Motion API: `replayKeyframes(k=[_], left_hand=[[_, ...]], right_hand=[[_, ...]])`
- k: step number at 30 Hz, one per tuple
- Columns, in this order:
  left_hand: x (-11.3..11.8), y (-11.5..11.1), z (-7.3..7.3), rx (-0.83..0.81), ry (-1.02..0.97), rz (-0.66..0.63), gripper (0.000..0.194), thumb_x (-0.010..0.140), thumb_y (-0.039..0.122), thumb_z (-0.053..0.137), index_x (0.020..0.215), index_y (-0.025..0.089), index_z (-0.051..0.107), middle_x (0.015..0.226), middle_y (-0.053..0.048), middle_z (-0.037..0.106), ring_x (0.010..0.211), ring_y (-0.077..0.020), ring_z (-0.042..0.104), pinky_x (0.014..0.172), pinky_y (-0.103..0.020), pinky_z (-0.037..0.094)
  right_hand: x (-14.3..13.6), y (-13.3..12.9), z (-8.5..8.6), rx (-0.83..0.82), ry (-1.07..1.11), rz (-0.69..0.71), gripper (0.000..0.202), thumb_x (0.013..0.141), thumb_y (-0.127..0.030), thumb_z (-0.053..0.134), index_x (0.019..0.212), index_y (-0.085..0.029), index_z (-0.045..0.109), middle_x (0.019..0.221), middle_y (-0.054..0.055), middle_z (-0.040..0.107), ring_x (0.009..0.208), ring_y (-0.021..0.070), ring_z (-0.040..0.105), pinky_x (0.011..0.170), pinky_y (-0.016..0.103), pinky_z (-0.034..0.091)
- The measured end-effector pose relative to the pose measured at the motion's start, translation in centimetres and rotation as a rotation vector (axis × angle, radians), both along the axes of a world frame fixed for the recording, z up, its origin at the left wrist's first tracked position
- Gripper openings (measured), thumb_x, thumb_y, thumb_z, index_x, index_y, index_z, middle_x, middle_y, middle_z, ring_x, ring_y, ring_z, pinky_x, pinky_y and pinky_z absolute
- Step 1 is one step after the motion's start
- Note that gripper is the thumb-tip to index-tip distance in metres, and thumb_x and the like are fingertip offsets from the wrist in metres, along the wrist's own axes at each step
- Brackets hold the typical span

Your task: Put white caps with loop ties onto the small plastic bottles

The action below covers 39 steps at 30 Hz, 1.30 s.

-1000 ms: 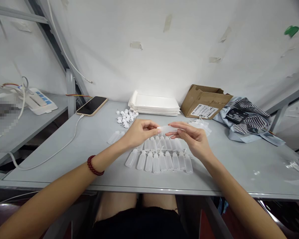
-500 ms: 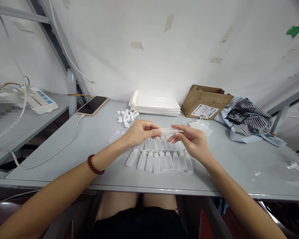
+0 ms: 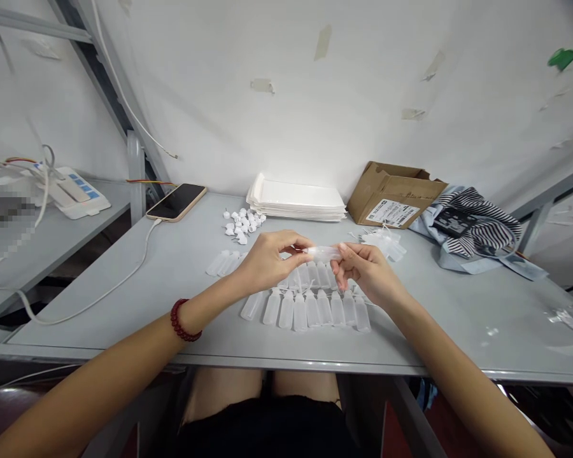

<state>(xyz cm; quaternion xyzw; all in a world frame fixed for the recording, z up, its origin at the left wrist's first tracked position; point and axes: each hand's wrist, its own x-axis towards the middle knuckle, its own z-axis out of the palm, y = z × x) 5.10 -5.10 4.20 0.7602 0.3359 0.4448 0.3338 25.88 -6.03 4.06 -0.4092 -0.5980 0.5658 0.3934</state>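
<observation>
A translucent plastic bottle (image 3: 325, 253) lies sideways in the air between my hands. My left hand (image 3: 274, 257) pinches its left end between thumb and fingers. My right hand (image 3: 367, 267) grips the other end with thumb and forefinger, the other fingers curled below. Under them on the grey table (image 3: 172, 318) are rows of similar bottles; the front row (image 3: 312, 310) shows fully, while my hands partly cover the back row (image 3: 315, 275). Several small white caps (image 3: 242, 222) form a pile behind my left hand.
Behind the hands sits a stack of white trays or sheets (image 3: 298, 200). To its right are a cardboard box (image 3: 391, 194), clear pieces (image 3: 386, 243) and striped cloth (image 3: 487, 222). A charging phone (image 3: 177, 201) lies at the left, its cable (image 3: 138, 273) crossing the table.
My right hand has closed its thumb and forefinger on the bottle's right end, and its other fingers have curled downward. My left hand has shifted very slightly.
</observation>
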Motion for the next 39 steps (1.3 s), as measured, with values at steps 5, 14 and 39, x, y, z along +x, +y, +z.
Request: replayKeyframes(k=[5,14,39], left_hand=[[-0.4,0.4,0.3,-0.262,-0.053,-0.014,0.018,0.078,0.031,0.067,0.083,0.015,0.071,0.077,-0.003,0.07,0.069,-0.0137,0.062,0.066,-0.026,0.051],[-0.4,0.4,0.5,-0.38,-0.101,-0.104,0.017,0.079,0.029,0.066,0.082,0.013,0.071,0.072,-0.003,0.066,0.066,-0.0119,0.059,0.063,-0.024,0.048],[0.1,0.2,0.2,-0.485,-0.105,-0.088,0.016,0.082,0.027,0.062,0.08,0.012,0.067,0.074,-0.004,0.067,0.065,-0.0126,0.064,0.065,-0.025,0.053]], right_hand=[[-0.6,-0.4,-0.7,0.408,-0.209,-0.108,0.03,0.087,-0.039,0.056,0.112,-0.022,0.058,0.075,0.001,0.063,0.061,0.0147,0.062,0.056,0.029,0.051],[-0.7,-0.7,-1.3,0.741,-0.53,-0.247,0.023,0.091,-0.038,0.049,0.099,-0.02,0.061,0.066,0.001,0.057,0.053,0.0134,0.048,0.05,0.028,0.038],[-1.1,-0.6,-1.5,0.862,-0.571,-0.178,0.022,0.09,-0.035,0.052,0.095,-0.017,0.064,0.069,0.003,0.059,0.056,0.0128,0.045,0.051,0.026,0.039]])
